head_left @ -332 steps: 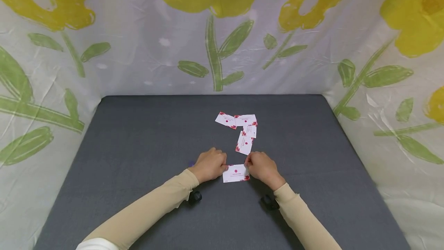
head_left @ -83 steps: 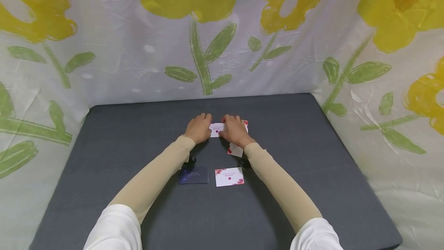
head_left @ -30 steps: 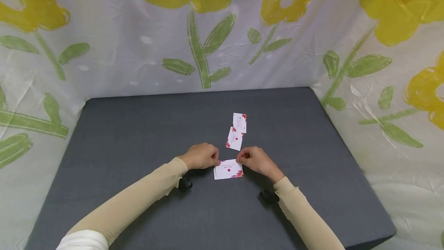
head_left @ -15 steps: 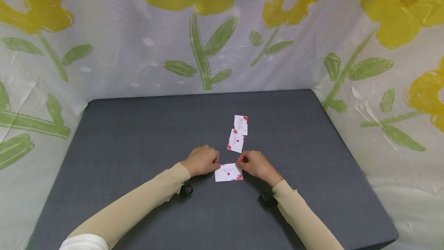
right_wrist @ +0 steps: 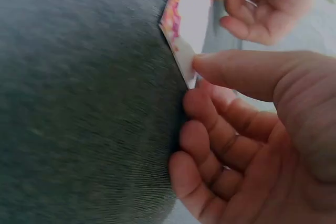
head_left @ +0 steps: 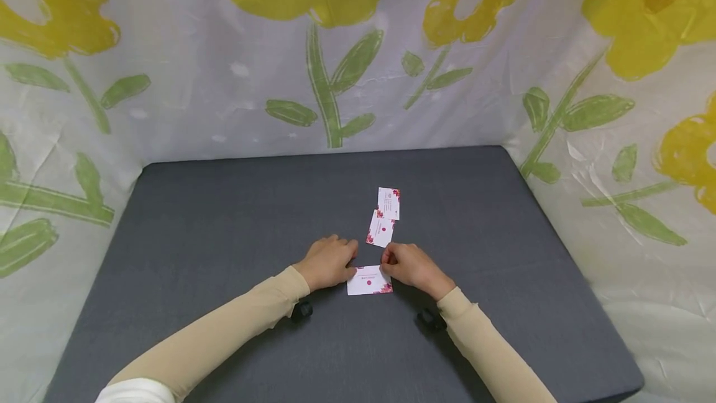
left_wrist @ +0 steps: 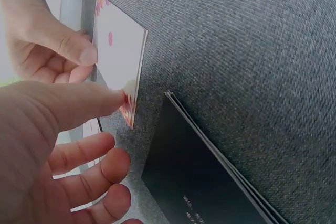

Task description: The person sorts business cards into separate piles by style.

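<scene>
A small stack of white business cards [head_left: 369, 281] with red flower corners lies flat on the dark cloth, between the two hands. My left hand [head_left: 329, 261] touches its left corner with the thumb; in the left wrist view the other fingers [left_wrist: 113, 163] are spread away from it. At the right corner, my right hand [head_left: 415, 266] pinches the cards' edge, thumb on top and fingertips [right_wrist: 199, 103] at the rim. Beside the left hand, a stack of dark cards [left_wrist: 194, 166] shows in the left wrist view; the hand and forearm hide it from the head view.
Two more white cards lie overlapping farther back: an upper card [head_left: 389, 203] and a tilted lower card [head_left: 380, 229] close to the right fingertips. They rest on the grey cloth-covered table [head_left: 235, 216], with a flowered curtain [head_left: 212, 79] behind and at both sides.
Two cards from the back group's left and top have left it, and the white stack in front is now thicker. In the last half second my left index finger lifted off the stack.
</scene>
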Available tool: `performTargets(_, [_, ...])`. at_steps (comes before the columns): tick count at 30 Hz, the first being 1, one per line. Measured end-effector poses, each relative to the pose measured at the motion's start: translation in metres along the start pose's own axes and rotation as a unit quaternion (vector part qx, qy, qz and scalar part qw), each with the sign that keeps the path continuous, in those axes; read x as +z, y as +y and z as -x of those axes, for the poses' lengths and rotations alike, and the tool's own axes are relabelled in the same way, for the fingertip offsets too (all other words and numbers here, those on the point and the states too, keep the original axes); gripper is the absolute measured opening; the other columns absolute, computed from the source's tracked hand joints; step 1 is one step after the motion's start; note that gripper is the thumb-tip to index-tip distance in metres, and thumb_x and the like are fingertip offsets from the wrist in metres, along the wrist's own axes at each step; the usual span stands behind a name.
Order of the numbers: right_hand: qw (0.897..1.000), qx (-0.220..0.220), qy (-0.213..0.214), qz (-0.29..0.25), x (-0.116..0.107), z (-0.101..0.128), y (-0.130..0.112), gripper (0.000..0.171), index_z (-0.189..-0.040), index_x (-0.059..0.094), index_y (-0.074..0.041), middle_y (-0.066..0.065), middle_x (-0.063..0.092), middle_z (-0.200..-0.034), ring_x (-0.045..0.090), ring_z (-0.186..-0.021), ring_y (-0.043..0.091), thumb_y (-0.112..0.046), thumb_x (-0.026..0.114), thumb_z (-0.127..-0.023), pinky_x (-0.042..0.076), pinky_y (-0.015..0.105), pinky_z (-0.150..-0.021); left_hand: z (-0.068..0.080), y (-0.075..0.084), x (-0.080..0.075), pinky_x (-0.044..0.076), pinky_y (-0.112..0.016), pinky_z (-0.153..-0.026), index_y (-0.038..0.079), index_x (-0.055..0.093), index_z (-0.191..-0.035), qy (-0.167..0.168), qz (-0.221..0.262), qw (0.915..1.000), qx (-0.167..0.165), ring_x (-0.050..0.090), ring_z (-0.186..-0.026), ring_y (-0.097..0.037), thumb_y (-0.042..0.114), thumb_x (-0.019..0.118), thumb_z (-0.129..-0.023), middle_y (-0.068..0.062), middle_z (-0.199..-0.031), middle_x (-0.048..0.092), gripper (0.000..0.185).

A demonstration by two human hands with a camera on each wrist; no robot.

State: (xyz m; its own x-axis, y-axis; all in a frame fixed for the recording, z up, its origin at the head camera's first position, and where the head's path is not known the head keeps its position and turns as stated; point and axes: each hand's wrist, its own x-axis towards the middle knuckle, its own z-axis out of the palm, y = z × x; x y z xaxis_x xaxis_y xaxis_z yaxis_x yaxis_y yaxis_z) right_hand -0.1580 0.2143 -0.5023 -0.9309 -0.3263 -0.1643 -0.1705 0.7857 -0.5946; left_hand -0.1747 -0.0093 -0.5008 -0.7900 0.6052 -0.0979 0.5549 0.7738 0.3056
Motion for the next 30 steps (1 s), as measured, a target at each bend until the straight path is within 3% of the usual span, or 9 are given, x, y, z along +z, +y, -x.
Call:
performTargets(3, [0.999,0.007,0.035,0.007,-0.01,-0.006,0.0,0.009,-0.089,0.069,-0.008,0.0,0.062,-0.07,0.049,-0.061,0.01,-0.013,0.067,-0.096,0.037,0.025,-0.058,0.0,0.001,0.003,0.052,-0.042,-0.071,0.01,0.067,-0.102,0.019,-0.003,0.9998,0.005,0.06,-0.079,-0.024,0.02,0.072,-0.095,-0.006,-0.088,0.072,0.015])
performTargets(7, [0.995,0.057,0.083,0.023,-0.03,-0.027,0.004,0.016,-0.092,0.07,-0.007,0.001,0.058,-0.071,0.049,-0.062,0.014,-0.02,0.062,-0.098,0.036,0.027,-0.057,-0.01,-0.002,0.002,0.055,-0.044,-0.069,0.009,0.068,-0.103,0.044,-0.008,0.9989,0.014,0.064,-0.079,-0.025,0.016,0.067,-0.098,-0.008,-0.091,0.074,0.009])
performTargets(12, [0.984,0.153,0.066,0.07,-0.046,-0.063,0.015,0.039,-0.079,0.064,-0.005,0.002,0.049,-0.068,0.043,-0.061,0.016,-0.034,0.055,-0.104,0.032,0.031,-0.055,-0.044,-0.016,-0.008,0.059,-0.047,-0.074,0.008,0.069,-0.113,0.069,-0.004,0.9976,-0.002,0.07,-0.091,-0.029,0.014,0.061,-0.102,-0.011,-0.102,0.075,0.015])
performTargets(15, [0.975,0.187,0.066,0.105,-0.044,-0.08,0.016,0.052,-0.088,0.071,-0.001,0.013,0.066,-0.082,0.059,-0.073,0.025,-0.043,0.046,-0.107,0.046,0.039,-0.061,-0.065,-0.026,-0.011,0.06,-0.05,-0.079,0.008,0.066,-0.126,0.079,-0.003,0.9963,-0.033,0.07,-0.101,-0.033,0.013,0.059,-0.103,-0.014,-0.112,0.074,0.025])
performTargets(17, [0.97,0.197,0.079,0.123,-0.038,-0.089,0.013,0.059,-0.106,0.074,0.001,0.02,0.073,-0.106,0.068,-0.095,0.035,-0.048,0.041,-0.107,0.056,0.049,-0.076,-0.075,-0.03,-0.011,0.06,-0.051,-0.081,0.008,0.062,-0.133,0.075,-0.014,0.9959,-0.05,0.069,-0.104,-0.034,0.012,0.058,-0.103,-0.016,-0.117,0.072,0.031])
performTargets(20, [0.964,0.203,0.096,0.139,-0.03,-0.097,0.007,0.073,-0.127,0.067,0.008,0.027,0.067,-0.13,0.065,-0.121,0.043,-0.056,0.039,-0.106,0.056,0.057,-0.094,-0.085,-0.031,-0.008,0.061,-0.052,-0.08,0.007,0.056,-0.141,0.055,-0.021,0.9968,-0.054,0.068,-0.108,-0.037,0.01,0.06,-0.101,-0.02,-0.123,0.067,0.04])
performTargets(23, [0.959,0.208,0.105,0.16,-0.024,-0.1,0.001,0.084,-0.132,0.062,0.012,0.028,0.065,-0.128,0.063,-0.121,0.041,-0.065,0.048,-0.101,0.057,0.055,-0.094,-0.091,-0.029,-0.006,0.061,-0.051,-0.078,0.006,0.051,-0.146,0.037,-0.023,0.9978,-0.049,0.067,-0.108,-0.037,0.01,0.062,-0.1,-0.021,-0.125,0.064,0.048])
performTargets(25, [0.957,0.204,0.11,0.175,-0.02,-0.102,-0.001,0.086,-0.133,0.06,0.012,0.027,0.064,-0.125,0.062,-0.118,0.038,-0.066,0.057,-0.098,0.059,0.053,-0.091,-0.094,-0.028,-0.006,0.061,-0.051,-0.077,0.007,0.05,-0.148,0.044,-0.022,0.9974,-0.052,0.067,-0.107,-0.037,0.01,0.065,-0.098,-0.021,-0.123,0.064,0.052])
performTargets(30, [0.965,0.177,0.104,0.166,-0.017,-0.103,-0.001,0.076,-0.136,0.055,0.013,0.026,0.06,-0.123,0.058,-0.119,0.038,-0.051,0.069,-0.097,0.057,0.052,-0.094,-0.102,-0.028,-0.01,0.059,-0.052,-0.084,0.011,0.045,-0.153,0.057,-0.033,0.9956,-0.066,0.066,-0.109,-0.038,0.011,0.071,-0.095,-0.021,-0.125,0.063,0.064])
